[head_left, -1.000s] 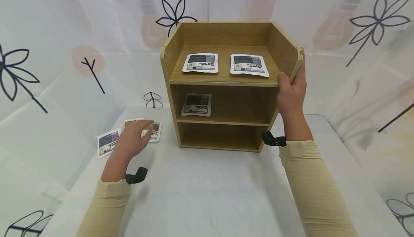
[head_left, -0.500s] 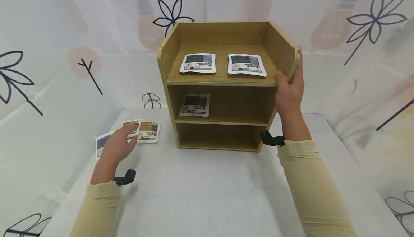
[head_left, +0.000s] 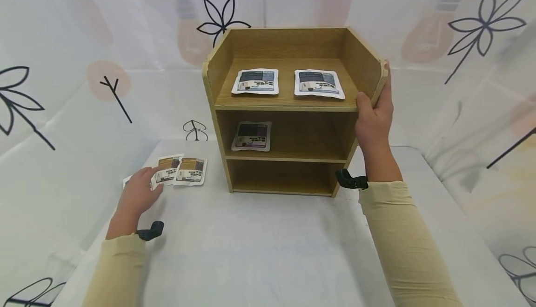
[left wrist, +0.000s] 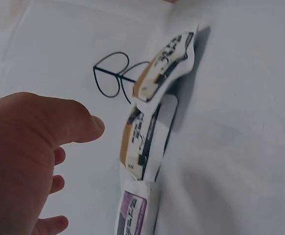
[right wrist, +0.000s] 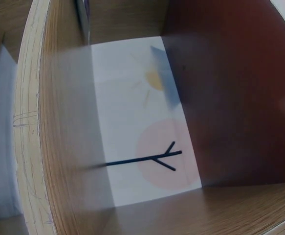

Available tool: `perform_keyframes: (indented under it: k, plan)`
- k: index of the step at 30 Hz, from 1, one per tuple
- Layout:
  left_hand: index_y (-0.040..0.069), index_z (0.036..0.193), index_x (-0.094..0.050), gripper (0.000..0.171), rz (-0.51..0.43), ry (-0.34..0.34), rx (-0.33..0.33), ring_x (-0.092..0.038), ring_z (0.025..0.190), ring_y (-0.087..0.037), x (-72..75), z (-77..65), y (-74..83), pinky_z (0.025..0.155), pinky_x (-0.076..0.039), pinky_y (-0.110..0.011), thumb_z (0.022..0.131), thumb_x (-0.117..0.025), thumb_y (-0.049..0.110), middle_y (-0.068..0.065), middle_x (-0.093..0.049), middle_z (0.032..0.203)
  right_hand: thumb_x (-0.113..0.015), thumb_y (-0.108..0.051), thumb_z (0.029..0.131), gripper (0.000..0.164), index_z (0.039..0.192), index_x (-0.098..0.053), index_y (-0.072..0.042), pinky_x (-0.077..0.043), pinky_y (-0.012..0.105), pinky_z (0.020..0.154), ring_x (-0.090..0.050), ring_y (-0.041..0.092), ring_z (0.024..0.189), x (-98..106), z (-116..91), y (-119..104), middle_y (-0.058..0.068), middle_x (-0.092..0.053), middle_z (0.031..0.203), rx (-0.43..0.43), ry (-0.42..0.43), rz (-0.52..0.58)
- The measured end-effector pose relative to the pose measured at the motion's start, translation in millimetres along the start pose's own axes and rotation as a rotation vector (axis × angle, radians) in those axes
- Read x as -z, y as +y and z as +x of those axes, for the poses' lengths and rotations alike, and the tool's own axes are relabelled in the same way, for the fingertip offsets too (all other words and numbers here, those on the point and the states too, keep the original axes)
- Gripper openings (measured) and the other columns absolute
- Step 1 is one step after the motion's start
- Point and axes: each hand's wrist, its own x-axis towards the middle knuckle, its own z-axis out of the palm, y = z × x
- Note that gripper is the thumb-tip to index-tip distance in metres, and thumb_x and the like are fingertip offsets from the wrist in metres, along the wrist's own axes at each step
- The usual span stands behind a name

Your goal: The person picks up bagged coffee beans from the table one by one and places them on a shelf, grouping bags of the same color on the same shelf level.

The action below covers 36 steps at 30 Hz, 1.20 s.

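My left hand hovers over the left end of a row of flat white-edged packets, its fingers loosely bent around nothing. Beneath it a purple-labelled packet is mostly hidden in the head view but shows in the left wrist view. Two brown-labelled packets, one farther right and one nearer the hand, lie overlapping beside it. My right hand grips the right side panel of a small wooden shelf, thumb on the front edge. In the right wrist view, the shelf's wood fills much of the picture.
Two blue-labelled packets, a left one and a right one, lie on the shelf's top board. Another purple-labelled packet sits at the left of the middle tier. A white cloth covers the table; a patterned sheet hangs behind.
My left hand has moved left and toward me, from over the brown-labelled packets to over the purple-labelled one. My right hand keeps its grip on the shelf.
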Motion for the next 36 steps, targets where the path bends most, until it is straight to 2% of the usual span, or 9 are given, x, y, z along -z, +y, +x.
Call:
perform_keyframes:
  k: [7,14,22,27,33,36]
  plan:
    - [0.001,0.147,-0.034,0.072,0.018,0.004,0.028,-0.025,0.135,-0.054,-6.5,3.8,-18.2,0.108,-0.023,-0.069,0.084,-0.063,0.019,-0.035,-0.028,0.147,-0.037,-0.013,0.095,0.067,0.156,-0.014,-0.03,-0.027,0.024,0.115,-0.034,0.007,0.137,0,1,1,-0.008,-0.033,0.154,0.006,0.003,0.0]
    - [0.002,0.151,-0.023,0.083,0.025,-0.09,0.059,-0.019,0.135,-0.057,-7.8,7.6,-34.6,0.105,-0.02,-0.074,0.083,-0.064,0.025,-0.038,-0.021,0.148,-0.038,-0.014,0.095,0.067,0.156,-0.015,-0.032,-0.027,0.024,0.115,-0.035,0.007,0.137,0,2,2,-0.009,-0.033,0.154,-0.001,0.008,-0.011]
    - [-0.001,0.148,-0.027,0.077,0.071,-0.16,0.074,-0.021,0.132,-0.06,-14.4,13.1,-50.5,0.103,-0.025,-0.074,0.082,-0.06,0.022,-0.039,-0.02,0.146,-0.039,-0.013,0.095,0.067,0.155,-0.016,-0.032,-0.028,0.024,0.114,-0.035,0.007,0.136,1,2,3,-0.008,-0.034,0.154,-0.003,0.011,0.014]
    - [-0.002,0.147,-0.028,0.075,0.062,-0.204,0.086,-0.022,0.131,-0.062,-14.7,15.6,-55.4,0.102,-0.026,-0.075,0.083,-0.058,0.022,-0.04,-0.02,0.146,-0.04,-0.013,0.095,0.067,0.155,-0.017,-0.031,-0.028,0.024,0.114,-0.036,0.008,0.136,1,2,3,-0.007,-0.035,0.153,0.004,0.015,0.02]
    - [-0.002,0.149,-0.025,0.071,0.031,-0.279,0.094,-0.023,0.134,-0.059,-17.0,19.2,-62.4,0.106,-0.024,-0.071,0.089,-0.053,0.023,-0.039,-0.023,0.147,-0.04,-0.013,0.095,0.067,0.155,-0.017,-0.031,-0.028,0.025,0.114,-0.035,0.008,0.136,1,2,4,-0.006,-0.035,0.153,0.001,0.012,0.011]
    - [-0.002,0.149,-0.025,0.071,0.021,-0.282,0.093,-0.022,0.134,-0.059,-19.6,20.0,-63.8,0.108,-0.023,-0.069,0.088,-0.053,0.021,-0.039,-0.024,0.147,-0.039,-0.014,0.095,0.067,0.156,-0.016,-0.032,-0.028,0.026,0.115,-0.035,0.008,0.137,1,2,4,-0.007,-0.033,0.154,-0.001,0.005,0.004]
